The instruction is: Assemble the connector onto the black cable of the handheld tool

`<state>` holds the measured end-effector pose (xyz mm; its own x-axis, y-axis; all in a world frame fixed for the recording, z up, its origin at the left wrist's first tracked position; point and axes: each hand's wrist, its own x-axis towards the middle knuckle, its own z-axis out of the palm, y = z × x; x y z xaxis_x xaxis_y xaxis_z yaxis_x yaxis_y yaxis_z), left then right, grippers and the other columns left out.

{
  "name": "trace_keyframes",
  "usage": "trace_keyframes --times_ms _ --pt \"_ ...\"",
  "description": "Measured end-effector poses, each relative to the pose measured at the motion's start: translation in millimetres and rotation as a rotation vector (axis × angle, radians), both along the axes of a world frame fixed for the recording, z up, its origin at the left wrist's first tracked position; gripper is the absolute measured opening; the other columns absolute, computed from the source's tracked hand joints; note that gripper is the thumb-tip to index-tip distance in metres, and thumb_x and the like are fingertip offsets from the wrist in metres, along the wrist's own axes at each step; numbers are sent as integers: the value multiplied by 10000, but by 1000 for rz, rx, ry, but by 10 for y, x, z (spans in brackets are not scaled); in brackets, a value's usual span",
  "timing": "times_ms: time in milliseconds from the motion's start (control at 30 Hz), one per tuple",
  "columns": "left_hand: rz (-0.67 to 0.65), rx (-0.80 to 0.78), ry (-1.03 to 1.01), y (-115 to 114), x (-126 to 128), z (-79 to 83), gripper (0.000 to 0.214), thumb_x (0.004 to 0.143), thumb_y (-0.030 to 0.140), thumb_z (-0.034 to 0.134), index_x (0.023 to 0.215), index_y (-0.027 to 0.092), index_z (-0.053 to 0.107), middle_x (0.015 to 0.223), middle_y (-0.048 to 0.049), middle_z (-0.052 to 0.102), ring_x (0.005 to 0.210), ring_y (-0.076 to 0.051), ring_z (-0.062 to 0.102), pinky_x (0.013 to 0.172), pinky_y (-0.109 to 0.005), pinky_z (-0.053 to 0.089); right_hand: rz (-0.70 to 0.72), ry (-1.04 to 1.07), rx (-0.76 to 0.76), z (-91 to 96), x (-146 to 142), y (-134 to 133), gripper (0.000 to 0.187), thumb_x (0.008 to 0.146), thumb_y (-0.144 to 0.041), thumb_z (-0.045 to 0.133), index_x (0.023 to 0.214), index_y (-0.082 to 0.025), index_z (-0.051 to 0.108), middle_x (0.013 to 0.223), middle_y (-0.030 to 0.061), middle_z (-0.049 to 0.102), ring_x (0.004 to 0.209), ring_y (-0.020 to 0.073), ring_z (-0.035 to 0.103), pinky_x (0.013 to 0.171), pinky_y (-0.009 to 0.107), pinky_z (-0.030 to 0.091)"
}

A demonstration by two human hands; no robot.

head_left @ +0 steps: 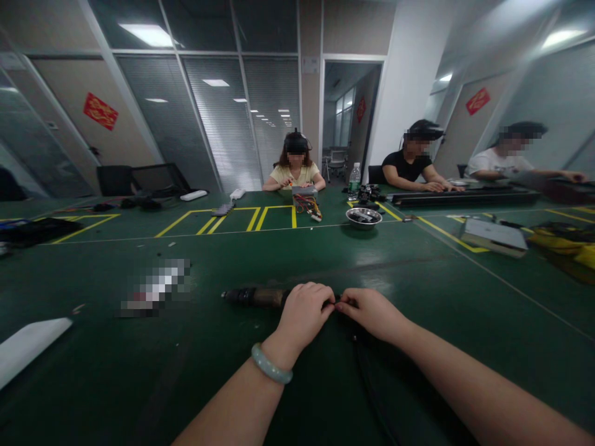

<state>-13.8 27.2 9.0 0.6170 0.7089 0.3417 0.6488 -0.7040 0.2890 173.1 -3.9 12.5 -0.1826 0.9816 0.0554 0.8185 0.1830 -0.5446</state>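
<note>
A dark, slim electric screwdriver [263, 297] with a brownish middle band lies on the green table, its narrow tip pointing left. My left hand [304, 313], with a pale green bangle at the wrist, is closed over its rear end. Close beside it, my right hand [374, 313] pinches at the tool's tail; a little of something dark shows between the two hands, but the fingers hide what it is. Below the right hand, a black cord [365, 371] runs toward the table's near edge, with a small light spot near its upper end.
A blurred-out object [158, 286] and a white piece [32, 347] lie to the left. Farther off stand a metal bowl [364, 218] of small parts, a bottle [354, 179] and a grey box with wires [304, 197]. A silvery case [495, 235] is at right. Three people sit across.
</note>
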Motion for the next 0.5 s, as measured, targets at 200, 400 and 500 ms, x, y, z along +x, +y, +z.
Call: trace_keyframes --times_ms 200,400,500 --pt "31 -15 -70 5 -2 -22 170 820 231 675 962 235 582 994 6 652 958 -196 584 870 -366 419 -6 0 -5 -8 15 2 219 878 -379 557 772 -215 657 664 -7 647 593 142 553 527 248 295" --pt "22 -13 -61 21 -4 -36 146 801 215 692 888 221 576 1075 1 647 1011 -206 580 912 -384 411 0 9 -10 -13 24 3 223 881 -390 552 782 -216 651 680 -8 653 605 144 558 533 246 295" --pt "8 -1 -46 20 -9 -31 129 815 196 670 902 229 581 1099 4 645 1034 -205 575 911 -380 408 -8 3 -16 -7 21 3 227 878 -396 556 781 -216 653 674 -7 651 596 143 554 530 246 290"
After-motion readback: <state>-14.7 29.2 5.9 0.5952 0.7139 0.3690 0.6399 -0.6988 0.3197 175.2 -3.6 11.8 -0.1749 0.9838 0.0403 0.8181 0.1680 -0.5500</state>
